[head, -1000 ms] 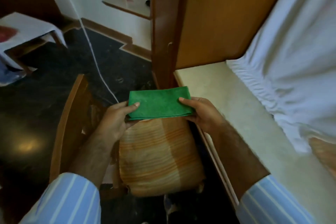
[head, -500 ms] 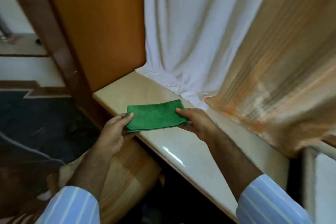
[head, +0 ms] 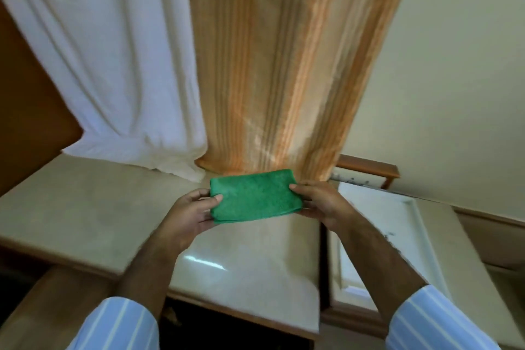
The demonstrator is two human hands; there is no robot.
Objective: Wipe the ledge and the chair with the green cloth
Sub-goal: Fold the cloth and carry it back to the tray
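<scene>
Folded green terry cloth (head: 252,196) lying long axis left-right, level above the beige polished stone ledge (head: 85,207), near its back edge. Left hand (head: 186,214) and right hand (head: 322,203) pinching its short ends, thumbs on top.

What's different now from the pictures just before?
The view swung right, away from the chair, and both hands carried the green cloth from over the chair cushion to over the ledge, near the orange striped curtain. Nothing was picked up or let go. The left hand and right hand grip the folded cloth by its ends as before, and it stays folded.
</scene>
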